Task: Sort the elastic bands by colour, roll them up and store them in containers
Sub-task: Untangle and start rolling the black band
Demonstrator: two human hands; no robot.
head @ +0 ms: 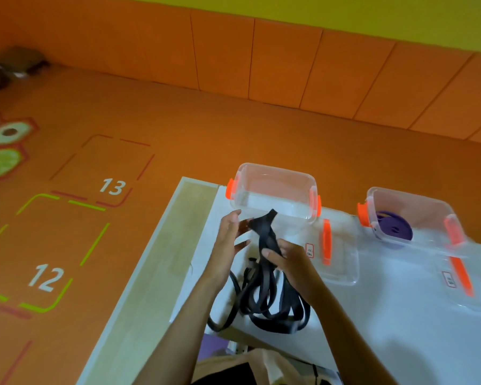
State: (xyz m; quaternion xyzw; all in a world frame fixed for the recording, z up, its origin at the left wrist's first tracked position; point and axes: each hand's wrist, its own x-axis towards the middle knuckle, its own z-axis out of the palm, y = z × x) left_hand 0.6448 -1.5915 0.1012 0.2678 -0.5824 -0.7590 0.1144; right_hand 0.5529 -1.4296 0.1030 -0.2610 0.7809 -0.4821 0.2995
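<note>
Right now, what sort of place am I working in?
Probably a children's playroom or activity room: an orange floor printed with numbered boxes marked 12 and 13, padded orange wall panels, and a white table holding clear containers.

Black band (264, 245), purple roll (395, 227), orange floor (178, 129)

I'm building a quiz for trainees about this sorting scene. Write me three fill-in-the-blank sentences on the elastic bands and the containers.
1. The person's right hand grips a tangled elastic band of ___ colour.
2. The rolled purple elastic band lies in the clear plastic container with orange latches on the ___.
3. The other clear plastic container, beyond the left hand, is ___.
Missing words: black; right; empty.
</note>
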